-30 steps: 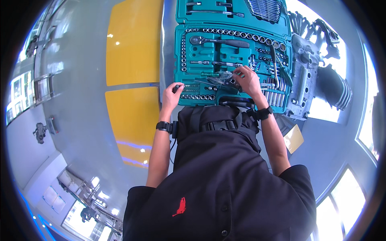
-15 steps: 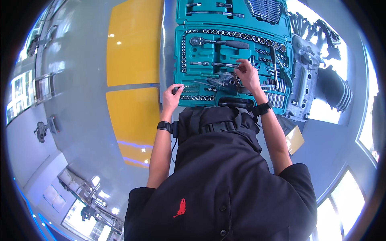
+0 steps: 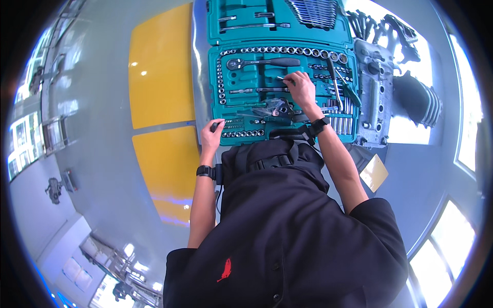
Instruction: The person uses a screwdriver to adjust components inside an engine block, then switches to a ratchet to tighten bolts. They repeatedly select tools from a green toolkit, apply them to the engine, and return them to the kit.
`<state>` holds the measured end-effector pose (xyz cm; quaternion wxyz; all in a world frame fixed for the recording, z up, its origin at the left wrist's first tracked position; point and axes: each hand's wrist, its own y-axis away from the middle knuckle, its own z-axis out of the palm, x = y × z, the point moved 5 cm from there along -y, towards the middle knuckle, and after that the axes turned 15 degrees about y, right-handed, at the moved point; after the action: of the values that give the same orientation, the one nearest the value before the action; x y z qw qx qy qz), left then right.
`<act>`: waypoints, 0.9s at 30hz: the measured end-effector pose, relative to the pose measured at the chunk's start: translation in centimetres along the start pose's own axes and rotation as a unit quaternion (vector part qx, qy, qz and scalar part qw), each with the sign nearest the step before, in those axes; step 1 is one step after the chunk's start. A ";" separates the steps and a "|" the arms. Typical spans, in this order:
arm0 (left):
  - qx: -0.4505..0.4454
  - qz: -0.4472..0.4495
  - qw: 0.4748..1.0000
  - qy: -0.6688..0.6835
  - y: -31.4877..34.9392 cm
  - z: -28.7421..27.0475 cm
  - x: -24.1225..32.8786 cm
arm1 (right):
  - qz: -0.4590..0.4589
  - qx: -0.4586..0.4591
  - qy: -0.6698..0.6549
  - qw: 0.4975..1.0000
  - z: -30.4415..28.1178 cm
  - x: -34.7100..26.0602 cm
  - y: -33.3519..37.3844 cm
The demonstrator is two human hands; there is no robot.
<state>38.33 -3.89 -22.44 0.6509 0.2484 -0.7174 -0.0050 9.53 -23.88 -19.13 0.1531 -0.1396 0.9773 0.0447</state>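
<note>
A green socket-set case [image 3: 308, 42] lies open in front of me, holding rows of chrome sockets and a ratchet [image 3: 264, 62] with a dark grip. Over its middle, my right hand [image 3: 301, 91] pinches a small slim metal piece [image 3: 280, 78], whose exact kind I cannot make out. At the case's near left edge, my left hand [image 3: 211, 136] is closed around a small dark object [image 3: 214, 126], mostly hidden by the fingers. Beside the left fingertips lies a row of small bits. Dark tools and a clear plastic bag [image 3: 269, 110] lie across the case between my hands.
Several wrenches [image 3: 314, 13] fill the case's lid. A longer tool [image 3: 336, 84] lies slanted across the right side. Past the case sit a grey metal engine cover [image 3: 372, 92] and a black ribbed part [image 3: 417, 100]. Yellow panels [image 3: 162, 66] lie on the left.
My right hand has moved slightly farther over the case, and the slim metal piece now shows at its fingertips. My left hand stays at the case's edge. The whole view has shifted.
</note>
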 end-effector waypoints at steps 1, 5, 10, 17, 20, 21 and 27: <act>-0.003 -0.036 0.999 0.000 0.0 0.2 -0.3 | -0.012 -0.002 0.011 1.000 0.0 0.5 -0.2; -0.006 -0.032 0.999 -0.037 0.0 2.1 0.3 | -0.050 0.013 0.053 0.997 -0.8 2.7 -0.1; 0.002 -0.007 0.997 -0.081 0.5 2.9 2.8 | -0.080 -0.022 0.034 0.996 -4.7 7.0 2.1; -0.128 0.086 0.982 -0.106 -2.3 9.8 13.9 | -0.103 -0.037 0.126 0.986 -10.3 15.5 8.5; -0.165 0.149 0.944 -0.243 -3.6 14.5 15.0 | -0.122 -0.069 0.146 0.979 -9.7 15.1 8.4; -0.174 0.175 0.929 -0.277 -4.0 16.0 14.8 | -0.122 -0.075 0.150 0.978 -9.8 15.1 8.3; -0.210 0.215 0.873 -0.384 -4.8 23.6 12.7 | -0.176 -0.041 0.163 0.970 -12.0 15.4 8.6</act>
<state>17.50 -20.14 -15.81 0.3460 -0.0754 -0.9286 -0.1105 -10.46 -21.15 -12.18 -0.0084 -0.3206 0.9466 0.0337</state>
